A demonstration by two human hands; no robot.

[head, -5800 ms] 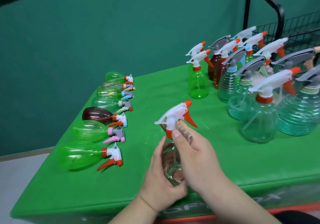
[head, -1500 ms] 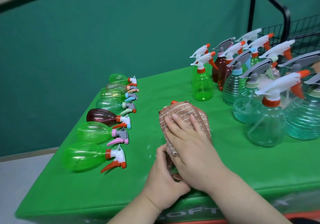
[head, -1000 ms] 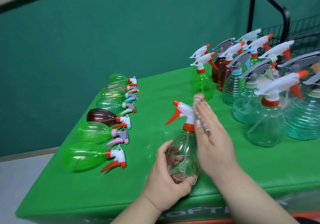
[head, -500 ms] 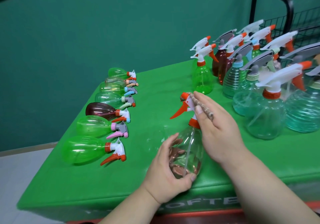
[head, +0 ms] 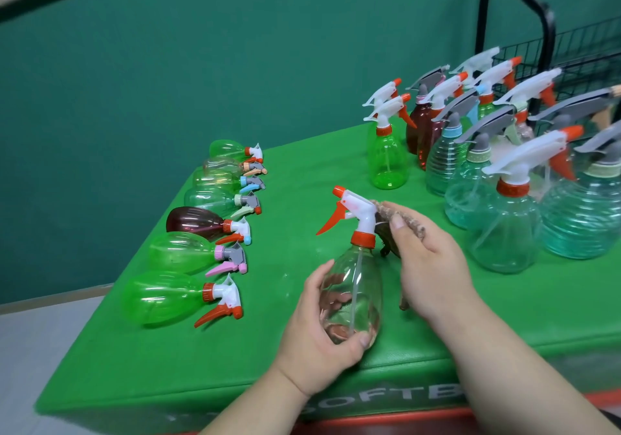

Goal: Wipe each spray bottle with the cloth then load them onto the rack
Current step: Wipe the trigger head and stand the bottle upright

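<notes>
The left hand (head: 314, 344) is gripping a clear plastic spray bottle (head: 353, 287) upright above the green desk (head: 302, 172); the right hand (head: 433, 266) is pinching a brown knitted cloth (head: 408, 223) against its white trigger head.

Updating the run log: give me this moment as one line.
phase: wiping | left hand: holds clear bottle body | right hand: cloth against its sprayer head | rack: far right, behind standing bottles

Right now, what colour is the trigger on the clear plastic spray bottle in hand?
Orange-red trigger, seen clearly in the head view.
</notes>
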